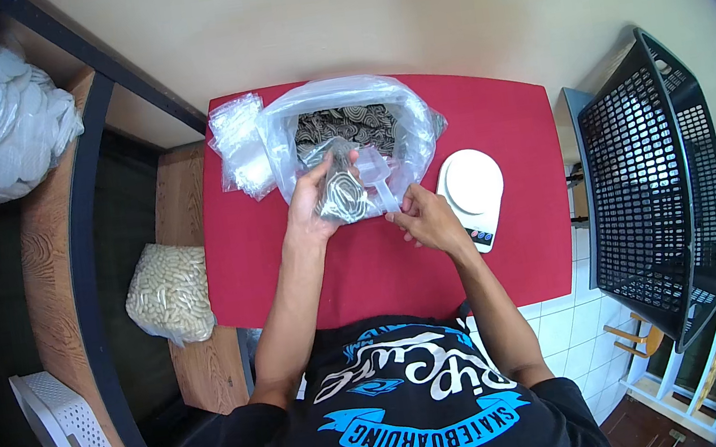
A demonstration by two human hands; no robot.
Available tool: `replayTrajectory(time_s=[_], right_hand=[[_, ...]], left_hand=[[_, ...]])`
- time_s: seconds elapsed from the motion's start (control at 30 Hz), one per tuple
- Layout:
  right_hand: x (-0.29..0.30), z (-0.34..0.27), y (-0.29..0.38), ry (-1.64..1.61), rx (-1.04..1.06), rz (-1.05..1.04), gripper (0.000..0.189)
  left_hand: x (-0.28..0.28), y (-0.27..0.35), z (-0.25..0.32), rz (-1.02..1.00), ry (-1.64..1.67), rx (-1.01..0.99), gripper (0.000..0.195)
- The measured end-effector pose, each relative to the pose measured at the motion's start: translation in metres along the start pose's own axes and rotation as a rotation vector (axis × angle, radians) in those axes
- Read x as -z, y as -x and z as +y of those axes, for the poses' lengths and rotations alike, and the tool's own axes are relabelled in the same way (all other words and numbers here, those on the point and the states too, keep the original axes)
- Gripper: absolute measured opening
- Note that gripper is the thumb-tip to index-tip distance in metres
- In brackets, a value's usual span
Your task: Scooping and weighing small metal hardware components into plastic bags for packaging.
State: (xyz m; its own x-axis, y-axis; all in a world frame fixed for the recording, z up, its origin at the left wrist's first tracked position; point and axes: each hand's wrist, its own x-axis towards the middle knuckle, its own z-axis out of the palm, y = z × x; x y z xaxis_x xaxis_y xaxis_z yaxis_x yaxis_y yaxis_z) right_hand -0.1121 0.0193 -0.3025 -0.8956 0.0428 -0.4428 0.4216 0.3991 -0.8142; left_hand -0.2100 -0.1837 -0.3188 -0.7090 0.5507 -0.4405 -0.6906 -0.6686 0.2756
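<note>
My left hand [310,211] holds a small clear plastic bag [342,195] with dark and pale swirl-patterned pieces inside, in front of the mouth of a large clear plastic bag [340,90]. More of the swirl-patterned pieces [345,123] lie in that large bag. Between thumb and fingers of my right hand [428,217] is the handle end of a translucent plastic scoop [385,194]; its head rests at the large bag's near rim. A white digital kitchen scale [473,182] lies right of my right hand. Small clear plastic bags [242,145] are piled at the left.
All this is on a red-topped table [365,277] against a wall. Wooden shelves at the left hold a bag of white pieces [10,130], a bag of pale pellet-shaped pieces [170,292] and a white plastic basket [69,424]. A black plastic crate [652,191] stands at the right.
</note>
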Motion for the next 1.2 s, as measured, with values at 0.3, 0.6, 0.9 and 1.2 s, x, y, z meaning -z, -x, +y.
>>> replayTrajectory(time_s=[0.3, 0.6, 0.9, 1.2], right_hand=[[0.005, -0.006, 0.0, 0.026, 0.015, 0.001, 0.033], [0.004, -0.003, -0.003, -0.039, 0.03, 0.061, 0.031], [0.011, -0.052, -0.035, -0.634, 0.076, 0.056, 0.021], [0.005, -0.048, -0.061, -0.685, 0.051, 0.0, 0.012]], left_hand=[[-0.004, 0.0, 0.001, 0.112, -0.046, -0.036, 0.029], [-0.008, 0.007, 0.0, -0.127, 0.069, 0.041, 0.033], [-0.01, 0.006, -0.01, -0.203, 0.077, 0.082, 0.03], [-0.003, 0.005, -0.006, -0.119, 0.015, 0.144, 0.031]])
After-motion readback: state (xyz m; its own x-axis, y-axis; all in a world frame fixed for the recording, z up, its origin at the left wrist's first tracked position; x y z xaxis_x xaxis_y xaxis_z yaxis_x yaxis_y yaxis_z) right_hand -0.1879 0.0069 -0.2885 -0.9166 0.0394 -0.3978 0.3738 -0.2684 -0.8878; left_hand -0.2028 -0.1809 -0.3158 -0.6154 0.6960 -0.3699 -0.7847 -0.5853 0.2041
